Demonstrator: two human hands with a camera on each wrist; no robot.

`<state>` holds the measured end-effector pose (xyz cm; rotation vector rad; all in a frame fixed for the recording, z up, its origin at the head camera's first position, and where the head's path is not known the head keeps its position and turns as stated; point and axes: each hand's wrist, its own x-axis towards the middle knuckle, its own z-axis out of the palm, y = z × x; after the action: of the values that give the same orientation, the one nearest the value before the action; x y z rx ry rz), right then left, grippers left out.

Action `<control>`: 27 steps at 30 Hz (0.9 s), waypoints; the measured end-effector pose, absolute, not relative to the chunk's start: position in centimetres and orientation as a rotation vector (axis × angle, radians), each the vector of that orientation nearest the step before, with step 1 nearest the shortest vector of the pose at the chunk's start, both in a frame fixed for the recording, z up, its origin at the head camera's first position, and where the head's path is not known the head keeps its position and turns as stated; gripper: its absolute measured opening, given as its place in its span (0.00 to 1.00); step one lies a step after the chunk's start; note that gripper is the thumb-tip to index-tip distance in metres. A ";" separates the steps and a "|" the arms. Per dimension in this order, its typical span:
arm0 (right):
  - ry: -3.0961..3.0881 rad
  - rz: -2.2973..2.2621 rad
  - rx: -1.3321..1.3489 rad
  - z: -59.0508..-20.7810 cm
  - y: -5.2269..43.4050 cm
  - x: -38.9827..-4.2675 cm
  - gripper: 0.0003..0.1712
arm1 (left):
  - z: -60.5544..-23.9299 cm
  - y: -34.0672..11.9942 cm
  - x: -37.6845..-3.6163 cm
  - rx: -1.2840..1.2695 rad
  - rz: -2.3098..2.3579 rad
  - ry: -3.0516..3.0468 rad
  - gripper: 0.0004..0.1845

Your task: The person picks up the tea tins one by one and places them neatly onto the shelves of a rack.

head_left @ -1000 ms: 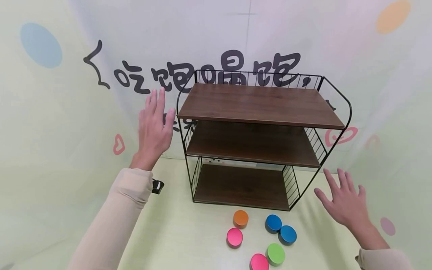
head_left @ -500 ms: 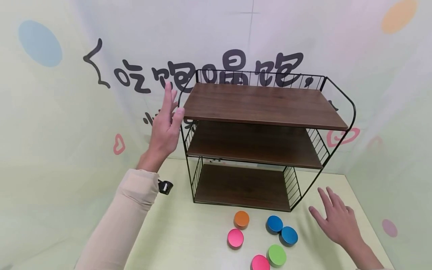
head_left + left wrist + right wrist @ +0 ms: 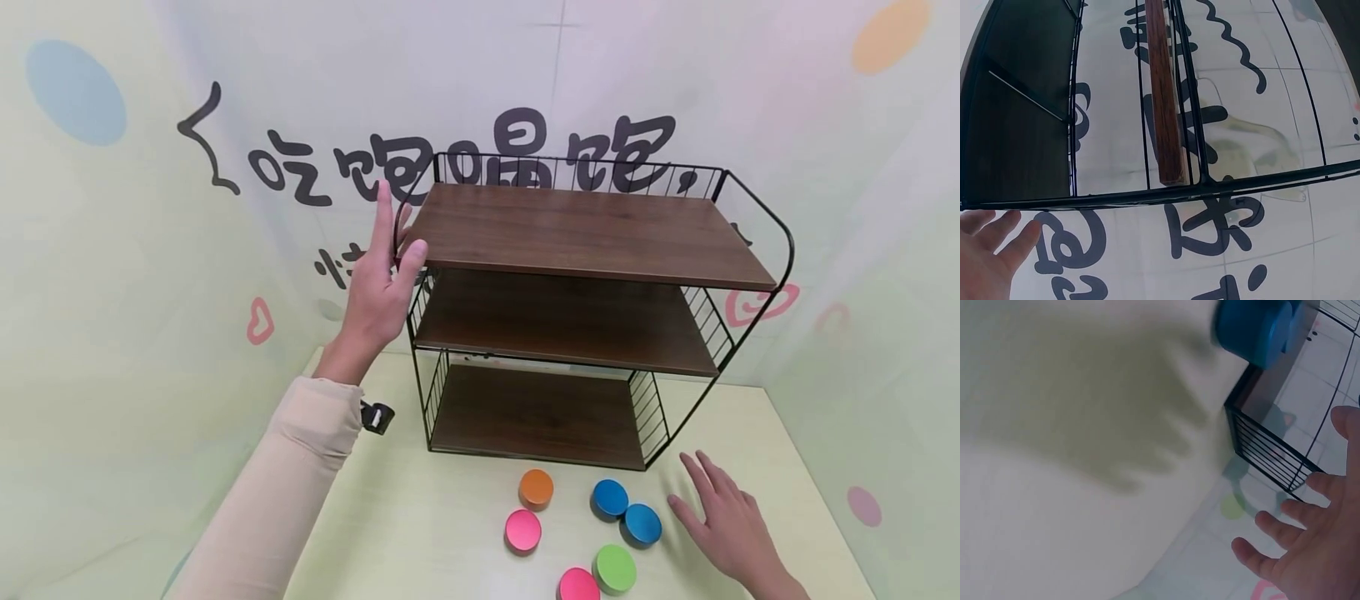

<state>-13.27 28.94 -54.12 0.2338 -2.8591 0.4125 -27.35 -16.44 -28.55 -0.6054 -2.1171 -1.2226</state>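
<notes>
A black wire rack (image 3: 780, 250) with three brown wooden shelves stands at the back of the pale green table (image 3: 420, 533). My left hand (image 3: 384, 271) is raised with straight fingers at the rack's top left corner, thumb by the top shelf's front edge; the left wrist view shows its fingers (image 3: 997, 234) just below the wire frame (image 3: 1210, 187). My right hand (image 3: 720, 521) hovers flat and empty over the table, just right of two blue round tins (image 3: 626, 510). Its spread fingers (image 3: 1285, 528) show in the right wrist view, with a blue tin (image 3: 1252, 326) beyond.
In front of the rack lie an orange tin (image 3: 536, 487), two pink tins (image 3: 522, 530), and a green tin (image 3: 615, 568). A printed backdrop (image 3: 150, 250) closes in the table behind and on both sides.
My left hand has moved right to the rack's top left corner and turned edge-on. My right hand has dropped and come in toward the blue tins.
</notes>
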 end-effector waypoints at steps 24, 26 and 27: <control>-3.045 0.442 0.287 -57.8 26.8 -11.5 0.38 | -29.1 -16.0 -27.9 -0.578 -1.167 -2.133 0.38; -3.055 0.451 0.279 -57.8 26.6 -11.5 0.38 | -29.2 -16.1 -28.0 -0.583 -1.169 -2.130 0.37; -3.054 0.457 0.282 -57.8 26.6 -11.5 0.38 | -29.2 -16.1 -28.0 -0.584 -1.170 -2.129 0.37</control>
<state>-11.47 26.58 -57.84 0.2820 -3.0541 0.4567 -28.02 -16.05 -29.20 -0.5840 -2.1292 -1.1701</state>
